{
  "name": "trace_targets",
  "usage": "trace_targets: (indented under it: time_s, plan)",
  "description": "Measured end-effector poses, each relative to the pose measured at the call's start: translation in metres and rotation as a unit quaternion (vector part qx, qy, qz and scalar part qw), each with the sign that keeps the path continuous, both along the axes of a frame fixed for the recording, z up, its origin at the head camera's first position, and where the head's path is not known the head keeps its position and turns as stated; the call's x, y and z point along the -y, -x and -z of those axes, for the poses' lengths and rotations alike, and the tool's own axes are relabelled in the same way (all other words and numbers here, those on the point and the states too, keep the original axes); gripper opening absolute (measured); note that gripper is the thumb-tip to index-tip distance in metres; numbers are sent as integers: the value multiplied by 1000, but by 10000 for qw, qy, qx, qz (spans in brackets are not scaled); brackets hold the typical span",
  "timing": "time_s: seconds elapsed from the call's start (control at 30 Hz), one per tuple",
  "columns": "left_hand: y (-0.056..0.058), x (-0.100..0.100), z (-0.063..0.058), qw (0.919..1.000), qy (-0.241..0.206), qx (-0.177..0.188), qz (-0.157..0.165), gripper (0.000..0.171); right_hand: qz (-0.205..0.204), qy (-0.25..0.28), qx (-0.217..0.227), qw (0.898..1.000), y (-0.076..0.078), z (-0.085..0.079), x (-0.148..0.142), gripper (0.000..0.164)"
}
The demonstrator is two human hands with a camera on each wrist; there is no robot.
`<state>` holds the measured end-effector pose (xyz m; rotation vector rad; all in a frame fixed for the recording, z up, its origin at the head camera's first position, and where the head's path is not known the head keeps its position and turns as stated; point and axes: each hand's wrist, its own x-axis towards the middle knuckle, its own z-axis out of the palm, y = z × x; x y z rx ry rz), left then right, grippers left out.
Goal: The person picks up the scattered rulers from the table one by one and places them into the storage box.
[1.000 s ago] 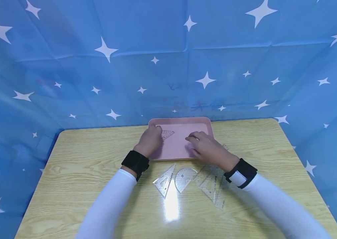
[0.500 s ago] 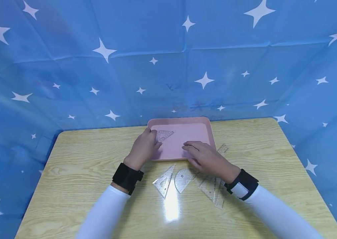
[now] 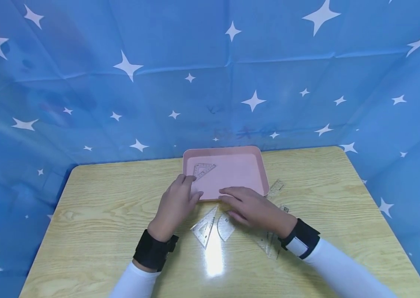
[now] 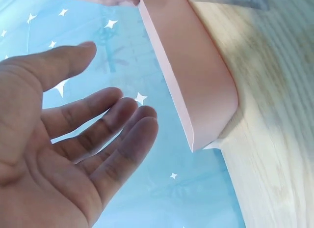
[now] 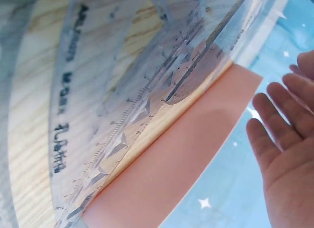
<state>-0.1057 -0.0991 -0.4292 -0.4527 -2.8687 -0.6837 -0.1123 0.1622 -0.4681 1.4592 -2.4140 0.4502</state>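
"The left hand (image 3: 174,203) first: where do we find it, and is it gripping anything?"

"We find it at the near left corner of a pink tray (image 3: 236,173). It is released: palm empty, fingers loosely bent, thumb held apart. Seen from the head, its fingertips overlap the tray; we cannot tell from there whether they touch."

"And the right hand (image 3: 250,207)?"

"Released too. It hovers across the tray's near edge, fingers pointing left, and the right wrist view shows us an empty palm with fingers extended."

"What lies inside the tray?"

"A clear set square (image 3: 198,169), flat on the left side, just beyond the left fingertips."

"And outside it?"

"On the table in front, we see a clear triangle (image 3: 208,223) between the forearms. Just right of it is a clear protractor (image 3: 224,229), partly covered by the right hand. Farther right, overlapping clear pieces (image 3: 269,245) are mostly hidden beneath that hand, and a clear strip (image 3: 277,187) pokes out beside the tray's right side."

"The setting?"

"A wood-grain table (image 3: 109,211), white sleeves, black wristbands (image 3: 154,250), and behind everything a blue curtain (image 3: 150,91) scattered with white stars."
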Motion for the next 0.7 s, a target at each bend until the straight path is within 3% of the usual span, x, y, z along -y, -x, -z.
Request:
trace_targets:
  time_s: [0.27, 0.5, 0.7]
  plan:
    - [-20, 5, 6, 9995, -14, -193, 233, 37, -518, -184, -17, 9985, -17, 2, 11, 47]
    - [-35, 13, 15, 9984, 195, -262, 472, 40, -382, -689, 339, 9963, -25, 3, 15, 44]
    - [-46, 14, 34, 9953, 354, -228, 871, 39, -216, -1117, 626, 9915, -28, 6, 17, 44]
